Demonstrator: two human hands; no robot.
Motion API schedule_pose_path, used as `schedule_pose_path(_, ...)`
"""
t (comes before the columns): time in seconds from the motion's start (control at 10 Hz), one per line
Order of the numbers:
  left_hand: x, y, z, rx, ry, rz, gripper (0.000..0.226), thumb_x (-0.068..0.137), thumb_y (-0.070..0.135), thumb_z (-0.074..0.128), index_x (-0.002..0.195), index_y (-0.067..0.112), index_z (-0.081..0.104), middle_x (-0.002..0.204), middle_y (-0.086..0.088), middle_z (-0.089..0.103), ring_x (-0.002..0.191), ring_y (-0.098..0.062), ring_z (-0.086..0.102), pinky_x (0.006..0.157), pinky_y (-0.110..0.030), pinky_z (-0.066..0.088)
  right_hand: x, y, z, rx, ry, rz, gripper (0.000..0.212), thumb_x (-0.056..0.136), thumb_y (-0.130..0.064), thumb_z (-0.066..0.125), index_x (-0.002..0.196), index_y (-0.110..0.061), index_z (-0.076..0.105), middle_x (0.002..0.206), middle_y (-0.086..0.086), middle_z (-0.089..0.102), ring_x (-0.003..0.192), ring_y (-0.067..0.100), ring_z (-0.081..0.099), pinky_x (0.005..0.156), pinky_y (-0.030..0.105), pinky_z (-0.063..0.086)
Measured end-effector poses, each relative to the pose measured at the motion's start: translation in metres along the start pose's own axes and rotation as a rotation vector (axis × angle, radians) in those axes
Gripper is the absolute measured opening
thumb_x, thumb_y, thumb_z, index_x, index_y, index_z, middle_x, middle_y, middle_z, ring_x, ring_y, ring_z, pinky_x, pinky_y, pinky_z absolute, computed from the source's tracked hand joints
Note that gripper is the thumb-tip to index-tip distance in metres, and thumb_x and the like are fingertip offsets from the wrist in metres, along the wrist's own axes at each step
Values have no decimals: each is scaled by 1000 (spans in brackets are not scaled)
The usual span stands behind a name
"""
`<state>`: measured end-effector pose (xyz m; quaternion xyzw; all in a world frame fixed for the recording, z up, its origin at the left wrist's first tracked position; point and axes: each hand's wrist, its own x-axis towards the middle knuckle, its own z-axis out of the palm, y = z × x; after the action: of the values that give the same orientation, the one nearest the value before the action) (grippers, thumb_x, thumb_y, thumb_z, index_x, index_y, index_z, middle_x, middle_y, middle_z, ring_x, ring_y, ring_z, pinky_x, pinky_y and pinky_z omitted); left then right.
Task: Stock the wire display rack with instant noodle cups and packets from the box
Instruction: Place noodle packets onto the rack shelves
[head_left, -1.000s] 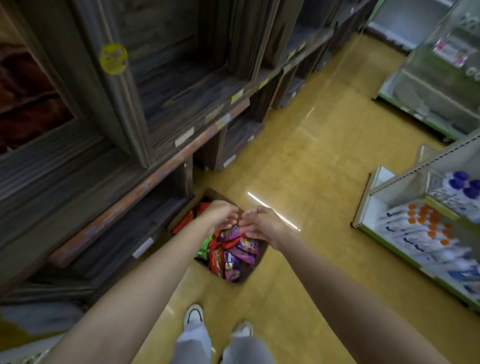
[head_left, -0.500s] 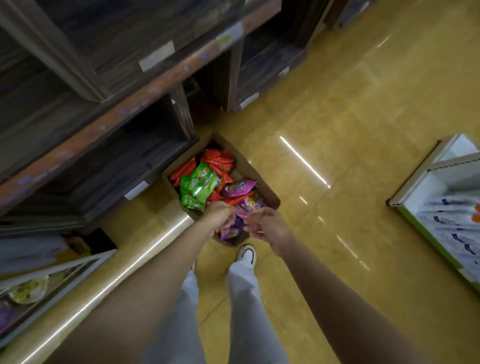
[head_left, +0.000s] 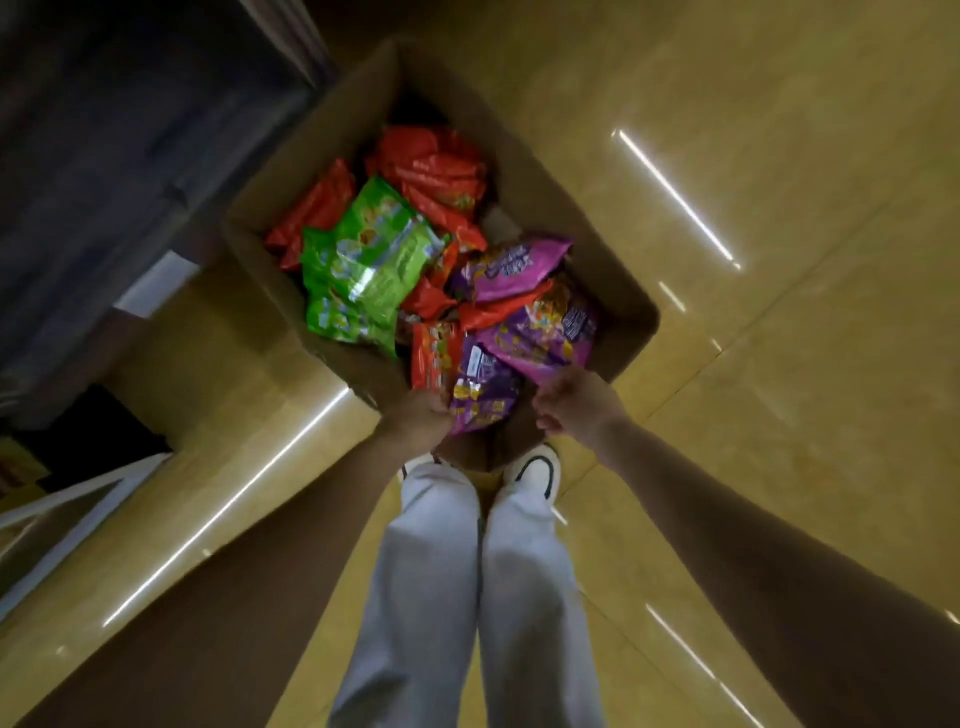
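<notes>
Left hand (head_left: 421, 415) gripping purple packet (head_left: 480, 397) (box's (head_left: 270, 208) near end), right hand (head_left: 576, 402) beside, curled, grasp unclear.

Both bare arms reach straight down and forward from the bottom corners, converging ahead of the legs. The left hand (head_left: 422, 415) has its back to the camera, its fingers curled under and hidden, so its grip cannot be read. The right hand (head_left: 575, 404) sits just beside it, apart, fingers curled inward with fingertips bunched together.
</notes>
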<state>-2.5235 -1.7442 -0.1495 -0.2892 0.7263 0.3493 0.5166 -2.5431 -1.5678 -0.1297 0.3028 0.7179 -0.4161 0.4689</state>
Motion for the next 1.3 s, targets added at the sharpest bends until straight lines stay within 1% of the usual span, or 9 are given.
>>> schedule_pose_path(0.2,80,-8,17,201,38,98,23,91,16,52,101,-1,65,109,-18,64,103,-31,59,84,-32,45,85,20,9,-533,25,-121,23,92,-6,49,111,-6,63,118,14,63,113,28,57,96,32,42)
schedule_pose_path(0.4,136,-13,50,339,-124,148,31,97,14,43,119,1,61,130,-18,54,121,-30,49,101,-31,36,165,45,37,-908,-6,-87,39,95,-19,45,133,-19,47,150,14,20,135,39,24,107,42,30)
schedule_pose_path(0.5,140,-27,59,321,-126,184,36,96,10,44,131,10,53,150,-15,23,137,-32,25,115,-31,21,172,59,48,-1063,11,-6,45,97,-27,40,141,-17,36,147,13,16,134,38,20,107,46,28)
schedule_pose_path(0.6,131,-34,53,240,-104,188,37,96,4,43,130,14,54,146,-13,19,134,-31,30,112,-30,25,162,55,54,-1050,13,-75,44,97,-26,40,137,-7,37,142,13,20,133,33,20,107,47,28)
schedule_pose_path(0.8,84,-19,19,43,46,261,21,88,9,59,100,20,72,120,-7,62,106,-20,60,80,-20,45,113,12,49,-840,-113,-157,36,100,-23,33,123,-5,53,129,15,45,114,25,35,95,34,33)
schedule_pose_path(0.9,54,-7,-3,25,113,240,20,86,12,64,102,21,73,117,-3,64,106,-18,59,77,-18,40,78,-18,45,-627,-120,-165,34,98,-16,41,125,2,52,130,19,51,76,9,40,88,30,42)
schedule_pose_path(1.0,23,6,-24,51,186,261,25,82,10,64,97,30,62,116,-9,61,102,-25,60,79,-24,45,29,-53,41,-544,-124,-183,31,97,-15,43,117,4,57,119,23,59,61,4,35,62,18,37)
schedule_pose_path(1.1,-31,29,-56,-20,230,268,43,79,6,65,108,30,44,107,-6,63,94,-27,61,73,-31,48,-25,-84,34,-511,-132,-211,30,97,-15,44,114,3,60,110,20,62,60,3,37,58,14,34)
schedule_pose_path(1.3,-165,72,-122,-214,310,268,58,78,7,66,124,25,37,96,2,57,84,-22,56,67,-25,40,-153,-158,14,-474,-55,-389,31,89,-2,46,58,-3,48,61,12,45,65,25,42,56,29,30)
